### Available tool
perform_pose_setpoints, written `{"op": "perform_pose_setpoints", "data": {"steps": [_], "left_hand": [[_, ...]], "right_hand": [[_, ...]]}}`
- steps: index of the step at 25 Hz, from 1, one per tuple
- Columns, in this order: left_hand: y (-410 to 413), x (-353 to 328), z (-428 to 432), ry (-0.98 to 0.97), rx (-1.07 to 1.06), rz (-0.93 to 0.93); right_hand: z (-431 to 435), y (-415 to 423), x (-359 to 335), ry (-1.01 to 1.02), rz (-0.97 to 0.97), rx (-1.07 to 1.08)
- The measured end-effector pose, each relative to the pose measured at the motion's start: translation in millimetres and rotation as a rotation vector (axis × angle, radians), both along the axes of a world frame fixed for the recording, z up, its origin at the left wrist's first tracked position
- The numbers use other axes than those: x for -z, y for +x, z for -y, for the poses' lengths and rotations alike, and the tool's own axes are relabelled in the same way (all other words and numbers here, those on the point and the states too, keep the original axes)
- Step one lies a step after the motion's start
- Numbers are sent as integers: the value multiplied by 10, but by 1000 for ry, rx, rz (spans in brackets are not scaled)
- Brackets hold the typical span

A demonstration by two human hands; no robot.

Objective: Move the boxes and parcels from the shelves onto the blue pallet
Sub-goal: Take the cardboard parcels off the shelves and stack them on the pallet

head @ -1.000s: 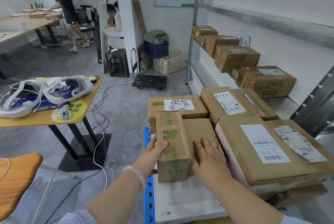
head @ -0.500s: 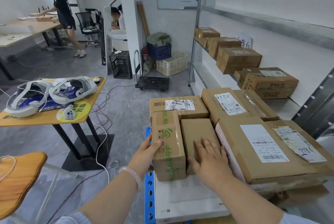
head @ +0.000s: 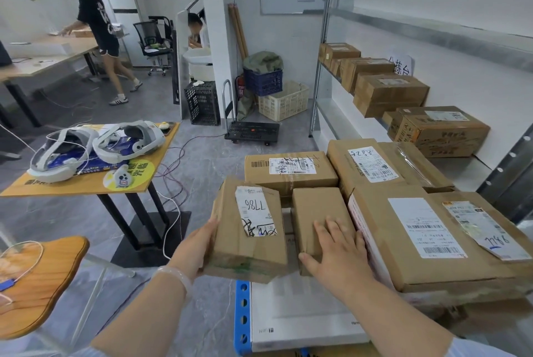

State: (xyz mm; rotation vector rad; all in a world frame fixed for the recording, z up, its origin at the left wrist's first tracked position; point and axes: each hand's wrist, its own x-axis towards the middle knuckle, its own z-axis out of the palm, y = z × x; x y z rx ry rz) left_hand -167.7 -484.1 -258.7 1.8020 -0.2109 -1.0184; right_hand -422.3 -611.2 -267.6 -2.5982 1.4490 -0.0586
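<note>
Her left hand (head: 199,250) grips the labelled box (head: 248,230), tilted off the stack; right hand (head: 337,255) lies flat on the plain box (head: 318,215) beside it (steadying, I'd guess). Next: carry it to the pallet.

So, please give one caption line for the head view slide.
Left hand tilts a labelled box while right hand rests on a plain box.

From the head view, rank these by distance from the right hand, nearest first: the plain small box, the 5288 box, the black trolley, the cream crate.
1. plain small box, under the right hand.
2. 5288 box, beyond, slightly right.
3. black trolley, on the floor past the stack.
4. cream crate, behind it by the wall.
</note>
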Motion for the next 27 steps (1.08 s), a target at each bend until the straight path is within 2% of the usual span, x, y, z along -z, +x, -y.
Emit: {"op": "perform_pose_setpoints", "data": {"steps": [3,6,10,15,21,27], "left_hand": [[-106,81,-16,-34,172,-56],[-181,121,72,-25,165,-50],[-246,79,197,40,268,176],[-369,46,261,27,408,241],[-362,97,355,70,467,308],[-381,185,410,67,432,323]], "right_hand": [[-2,-5,15,-6,0,0],[1,-8,18,-12,0,-7],[11,2,16,-27,4,-19],[71,-12,-4,-20,8,-20],[121,2,-2,-24,-19,-38],[159,8,-1,-22,-12,-41]]}}
